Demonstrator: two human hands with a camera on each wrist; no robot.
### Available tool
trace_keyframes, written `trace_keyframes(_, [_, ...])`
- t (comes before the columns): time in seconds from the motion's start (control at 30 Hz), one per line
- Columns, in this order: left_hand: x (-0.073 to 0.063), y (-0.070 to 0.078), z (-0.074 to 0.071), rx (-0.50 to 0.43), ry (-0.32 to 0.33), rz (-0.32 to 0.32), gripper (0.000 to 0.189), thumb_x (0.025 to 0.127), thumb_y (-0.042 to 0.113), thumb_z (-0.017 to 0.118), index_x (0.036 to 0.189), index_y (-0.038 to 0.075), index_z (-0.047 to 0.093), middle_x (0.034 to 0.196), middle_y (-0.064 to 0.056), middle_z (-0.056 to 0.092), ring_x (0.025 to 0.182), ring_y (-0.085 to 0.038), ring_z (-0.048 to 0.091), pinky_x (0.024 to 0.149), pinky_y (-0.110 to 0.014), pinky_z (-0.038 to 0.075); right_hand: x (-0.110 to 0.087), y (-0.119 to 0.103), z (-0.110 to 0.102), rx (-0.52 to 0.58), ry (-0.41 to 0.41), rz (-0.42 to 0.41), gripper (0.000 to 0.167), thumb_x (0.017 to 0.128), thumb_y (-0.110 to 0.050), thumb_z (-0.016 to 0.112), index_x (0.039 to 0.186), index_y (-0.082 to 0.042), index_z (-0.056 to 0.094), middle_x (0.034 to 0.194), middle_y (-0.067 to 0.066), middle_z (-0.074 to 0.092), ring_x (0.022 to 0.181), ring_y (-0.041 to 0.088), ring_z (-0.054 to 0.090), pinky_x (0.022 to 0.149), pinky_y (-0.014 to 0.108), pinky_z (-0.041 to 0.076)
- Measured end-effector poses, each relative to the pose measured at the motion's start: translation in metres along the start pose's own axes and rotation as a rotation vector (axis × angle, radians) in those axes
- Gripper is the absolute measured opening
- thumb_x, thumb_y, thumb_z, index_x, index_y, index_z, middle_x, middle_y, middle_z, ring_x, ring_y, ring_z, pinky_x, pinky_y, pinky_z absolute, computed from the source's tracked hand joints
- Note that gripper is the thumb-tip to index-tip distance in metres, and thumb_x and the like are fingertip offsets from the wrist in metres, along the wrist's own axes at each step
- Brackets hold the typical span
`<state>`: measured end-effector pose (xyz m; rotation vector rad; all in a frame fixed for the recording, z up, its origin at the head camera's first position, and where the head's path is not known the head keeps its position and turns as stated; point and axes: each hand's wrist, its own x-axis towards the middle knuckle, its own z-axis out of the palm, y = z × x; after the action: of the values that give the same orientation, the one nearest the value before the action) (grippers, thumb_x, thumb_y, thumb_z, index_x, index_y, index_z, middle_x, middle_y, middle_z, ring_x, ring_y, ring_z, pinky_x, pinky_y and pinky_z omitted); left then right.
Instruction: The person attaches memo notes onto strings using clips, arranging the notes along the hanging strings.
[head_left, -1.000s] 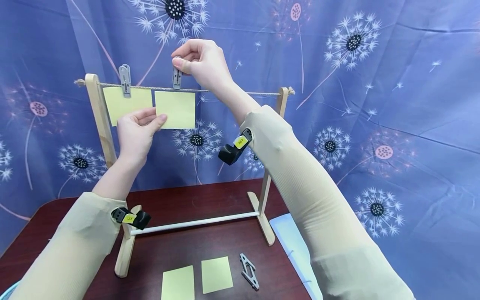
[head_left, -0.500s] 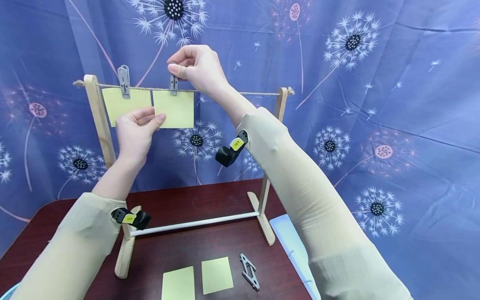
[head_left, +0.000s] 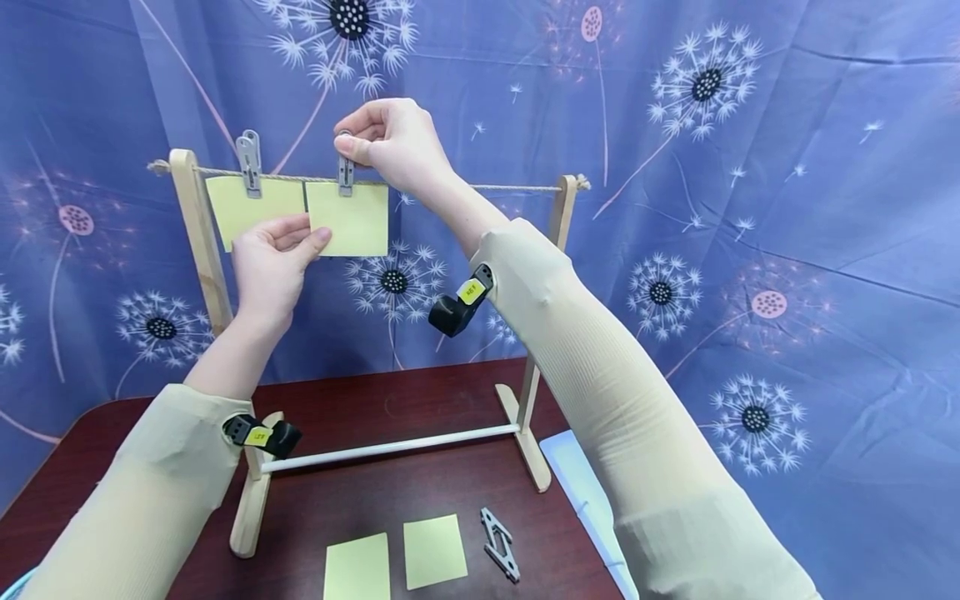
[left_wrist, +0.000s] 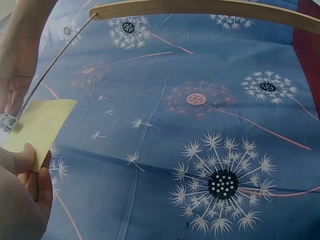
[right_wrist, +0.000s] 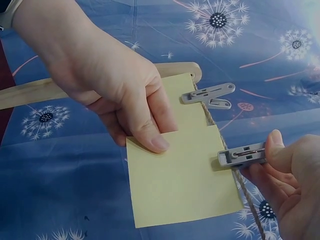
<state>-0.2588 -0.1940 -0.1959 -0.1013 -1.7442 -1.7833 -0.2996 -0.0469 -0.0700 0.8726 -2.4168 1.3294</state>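
My left hand (head_left: 270, 262) pinches the left edge of a yellow paper note (head_left: 360, 225) between thumb and fingers. The note hangs just under the rope (head_left: 442, 184), its top edge at the rope. Above it my right hand (head_left: 401, 142) pinches the upper end of a grey clothespin (right_wrist: 243, 155). That clothespin's lower end overlaps the note's top edge and the rope. To the left, a second note (head_left: 262, 200) hangs from the rope by another grey clothespin (head_left: 250, 164). Part of this second note is hidden behind my left hand.
A wooden stand with left post (head_left: 202, 242) and right post (head_left: 562, 208) carries the rope; a white bar (head_left: 397, 447) joins its feet. On the dark red table (head_left: 337, 492) lie two yellow notes (head_left: 435, 552), grey clothespins (head_left: 500, 543) and a pale blue-white object (head_left: 588, 500).
My right hand has come down and slightly left, bringing the clothespin from above the note onto its top edge and the rope. My left hand has stayed in place on the note.
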Motion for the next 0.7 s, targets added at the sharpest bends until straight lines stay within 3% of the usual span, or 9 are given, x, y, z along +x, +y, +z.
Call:
trace_keyframes(0.37, [-0.004,0.0004,0.0022,-0.072,0.011,0.011,0.04,0.084,0.002,0.074,0.119,-0.014,0.062,0.069,0.023,0.067,0.073,0.006,0.065,0.07,-0.01,0.051,-0.0004,0.0078,0.0008,-0.037,-0.028,0.011,0.023,0.091,-0.019,0.071,0.111,-0.01,0.073,0.097,0.003,0.073,0.083,0.009,0.067,0.075,0.018,0.051])
trace_keyframes(0.6, [-0.0009,-0.0021,0.0017,-0.024,0.01,0.019,0.039,0.086,0.004,0.073,0.12,-0.012,0.062,0.068,0.027,0.065,0.074,0.008,0.064,0.073,-0.009,0.051,0.0011,0.0101,-0.0001,-0.005,-0.053,0.01,0.025,0.092,-0.017,0.069,0.115,-0.008,0.071,0.1,0.005,0.073,0.085,0.01,0.068,0.077,0.016,0.052])
trace_keyframes(0.7, [-0.0008,-0.0018,0.0024,-0.053,0.02,0.02,0.038,0.085,0.003,0.074,0.118,-0.012,0.063,0.068,0.025,0.066,0.074,0.007,0.065,0.072,-0.01,0.051,0.0021,0.01,0.0002,0.019,-0.065,0.015,0.026,0.092,-0.016,0.069,0.116,-0.007,0.071,0.103,0.006,0.073,0.087,0.011,0.069,0.078,0.016,0.053])
